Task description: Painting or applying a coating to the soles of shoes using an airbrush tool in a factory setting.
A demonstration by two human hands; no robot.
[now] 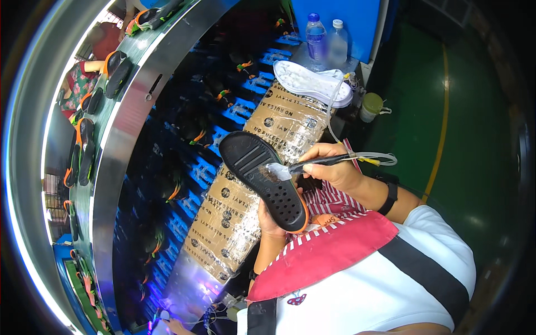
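1. Shoe sole [262, 178], black with an orange edge, is held up in front of the person, over the worktop [245, 212] wrapped in brown taped card.
2. Left hand [272, 219] cups the sole from below at its heel end. Its fingers are curled shut around it, mostly hidden behind the sole.
3. Right hand [330, 167] is closed around a thin brush [312, 163], held like a pen. The whitish brush tip touches the middle of the sole.
4. I think the step in hand is brushing glue over the sole. More strokes would need a steady sole and a light touch.
5. Both forearms bend in close to the chest. The right wrist wears a black band [389, 196].
6. White soles [312, 82] and two bottles [326, 40] sit further off.
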